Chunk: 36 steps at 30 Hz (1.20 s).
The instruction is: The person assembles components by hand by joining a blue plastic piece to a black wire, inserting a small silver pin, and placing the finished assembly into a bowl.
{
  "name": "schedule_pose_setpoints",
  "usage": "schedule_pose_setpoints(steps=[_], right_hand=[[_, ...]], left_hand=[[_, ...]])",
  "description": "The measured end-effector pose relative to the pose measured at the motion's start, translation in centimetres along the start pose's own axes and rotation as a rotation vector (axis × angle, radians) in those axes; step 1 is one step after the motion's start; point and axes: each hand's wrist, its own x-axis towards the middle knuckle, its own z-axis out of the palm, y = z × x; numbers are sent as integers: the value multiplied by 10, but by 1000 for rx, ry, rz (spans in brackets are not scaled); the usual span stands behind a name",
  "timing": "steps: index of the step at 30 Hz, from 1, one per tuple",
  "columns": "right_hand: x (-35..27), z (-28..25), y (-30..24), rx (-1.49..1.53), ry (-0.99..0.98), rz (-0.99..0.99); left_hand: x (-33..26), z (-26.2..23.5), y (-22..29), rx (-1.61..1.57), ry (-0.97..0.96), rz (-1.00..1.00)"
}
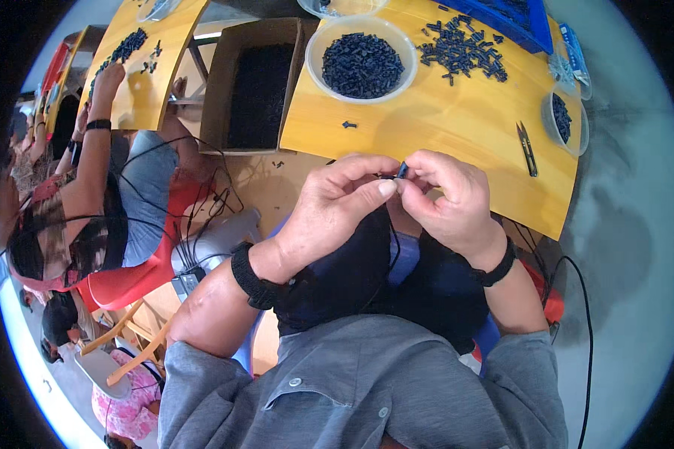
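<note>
Over my lap, just off the table's front edge, my left hand [342,196] and my right hand [451,200] meet fingertip to fingertip. Pinched between them is a small dark plastic part [402,170], its shiny end poking up by the right thumb and forefinger. The rest of it is hidden by the fingers, so I cannot tell its exact kind. Both hands are closed on it. Beyond them on the yellow table [457,127] lies a single small black part [350,124]. A round translucent bowl [314,61] full of similar black parts [362,66] stands farther back.
Black-handled snips [527,150] lie at the table's right, near a small clear tub [583,133]. Loose black parts [464,51] are spread before a blue tray [544,34]. Left of the table sits a cardboard box [219,90]. A co-worker's hand [109,81] works at another table.
</note>
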Motion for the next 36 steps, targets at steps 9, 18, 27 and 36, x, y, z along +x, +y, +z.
schedule_pose_setpoints(steps=[9, 18, 27, 36], right_hand=[[-2, 5, -6, -68, -50, -125], [-4, 8, -3, -38, -84, -154], [-8, 6, 2, 133, -68, -13], [-1, -7, 3, 46, -165, -146]], left_hand=[[-2, -5, 2, 66, -24, 64], [-1, -7, 1, 44, 3, 21], [-1, -10, 1, 173, -9, 106], [1, -3, 10, 99, -25, -49]])
